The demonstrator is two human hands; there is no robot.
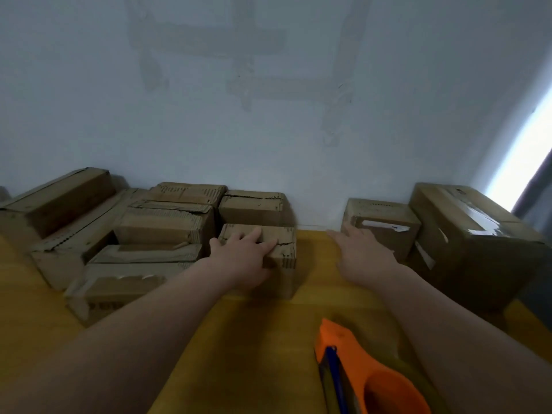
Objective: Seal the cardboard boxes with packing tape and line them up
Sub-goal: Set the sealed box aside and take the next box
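Roughly two taped boxes [475, 246] lined up right of frame; left pile [155, 228] looks unsealed; left hand [242, 252] flat on centre box [283, 258], right hand [364, 252] spread, empty; tape dispenser [361, 372] idle on desk [263, 339].

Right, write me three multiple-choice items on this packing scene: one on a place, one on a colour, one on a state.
1. Where is the orange plastic tape dispenser?
A in the right hand; B on the wooden table, near the camera; C on top of a box.
2. What colour is the tabletop?
A white; B grey; C yellow.
3. How is the right hand?
A fingers stretched, holding nothing; B a fist; C gripping tape.

Answers: B, the dispenser lies untouched on the table; C, the bare wood shows yellow; A, its fingers reach out straight toward a brown cardboard box on the right.
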